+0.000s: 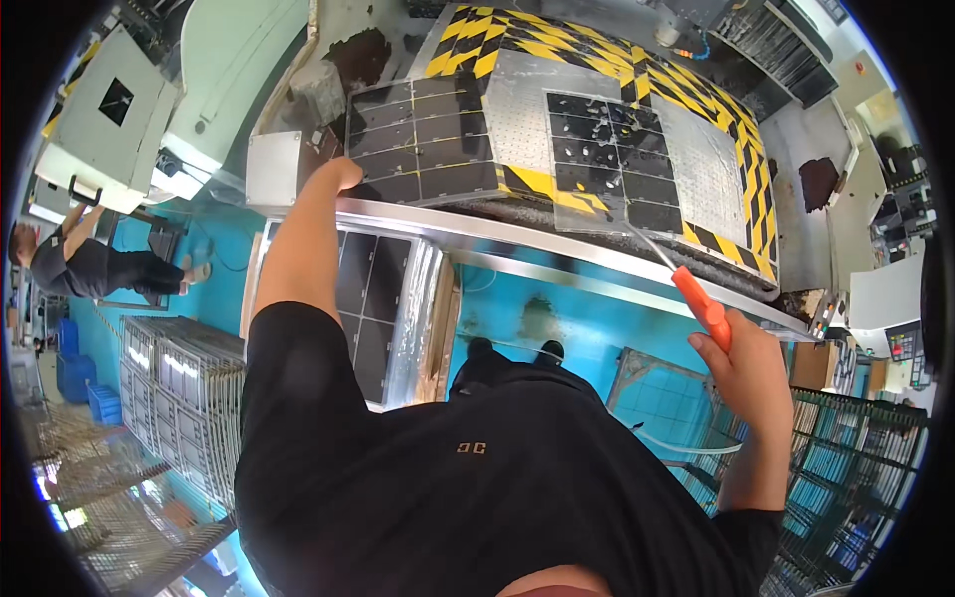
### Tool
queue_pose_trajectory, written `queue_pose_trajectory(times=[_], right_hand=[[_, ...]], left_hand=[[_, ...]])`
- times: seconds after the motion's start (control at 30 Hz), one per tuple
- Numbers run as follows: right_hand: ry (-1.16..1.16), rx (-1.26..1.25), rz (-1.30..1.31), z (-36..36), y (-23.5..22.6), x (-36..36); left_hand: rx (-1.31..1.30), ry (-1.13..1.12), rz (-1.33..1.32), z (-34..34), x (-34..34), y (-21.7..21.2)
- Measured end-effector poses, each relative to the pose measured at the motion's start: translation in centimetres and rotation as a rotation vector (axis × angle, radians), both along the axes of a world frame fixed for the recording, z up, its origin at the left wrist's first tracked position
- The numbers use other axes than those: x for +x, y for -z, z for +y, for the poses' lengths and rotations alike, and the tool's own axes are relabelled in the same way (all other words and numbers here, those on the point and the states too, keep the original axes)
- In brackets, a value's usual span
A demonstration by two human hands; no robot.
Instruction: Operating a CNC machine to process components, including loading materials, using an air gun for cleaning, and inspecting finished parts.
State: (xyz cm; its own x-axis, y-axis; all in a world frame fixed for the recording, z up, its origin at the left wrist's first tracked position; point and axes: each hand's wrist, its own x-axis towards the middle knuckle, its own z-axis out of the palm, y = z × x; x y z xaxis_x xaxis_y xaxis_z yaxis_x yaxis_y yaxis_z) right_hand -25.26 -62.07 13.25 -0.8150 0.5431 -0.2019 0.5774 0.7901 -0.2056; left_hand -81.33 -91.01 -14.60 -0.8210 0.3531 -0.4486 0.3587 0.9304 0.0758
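Observation:
My left hand (345,175) reaches to the near-left corner of a dark panel (453,149) divided by thin pale lines. The hand looks closed on that corner, its fingertips mostly hidden. A second dark panel (652,169), wet and spotted with droplets, lies to the right on the perforated metal bed (522,109). My right hand (746,370) is wrapped round the orange handle of an air blow gun (703,306). Its thin metal nozzle points up and left toward the near edge of the wet panel.
Yellow-and-black striped tape (597,45) borders the machine bed, and a metal rail (537,249) runs along its front. Below my left arm stands a stack of dark panels (373,289). Wire racks (184,408) stand at left, another rack (846,468) at right. Another person (90,259) works far left.

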Motion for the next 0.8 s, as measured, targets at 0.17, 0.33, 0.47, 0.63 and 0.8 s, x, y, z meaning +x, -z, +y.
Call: queue_pose_trajectory(times=[0.17,0.33,0.47,0.63,0.8], right_hand=[[0.078,-0.138,0.105,2.5,1.0,1.9],[0.101,-0.236,0.133,3.8,2.3,2.3],[0.104,-0.287,0.162,4.8,3.4,3.2],[0.116,-0.324,0.132,5.3,4.1,4.4],[0.076,-0.321,0.079,5.6,3.9,4.5]], left_hand=[[0.432,-0.542,-0.24,0.3,0.8,-1.7],[0.966,-0.576,-0.524,0.9,1.8,-3.1],[1.208,-0.54,-0.644,2.8,2.9,-4.9],[1.335,-0.617,-0.607,3.5,2.0,-4.4],[1.412,-0.637,-0.416,4.5,2.0,-3.8]])
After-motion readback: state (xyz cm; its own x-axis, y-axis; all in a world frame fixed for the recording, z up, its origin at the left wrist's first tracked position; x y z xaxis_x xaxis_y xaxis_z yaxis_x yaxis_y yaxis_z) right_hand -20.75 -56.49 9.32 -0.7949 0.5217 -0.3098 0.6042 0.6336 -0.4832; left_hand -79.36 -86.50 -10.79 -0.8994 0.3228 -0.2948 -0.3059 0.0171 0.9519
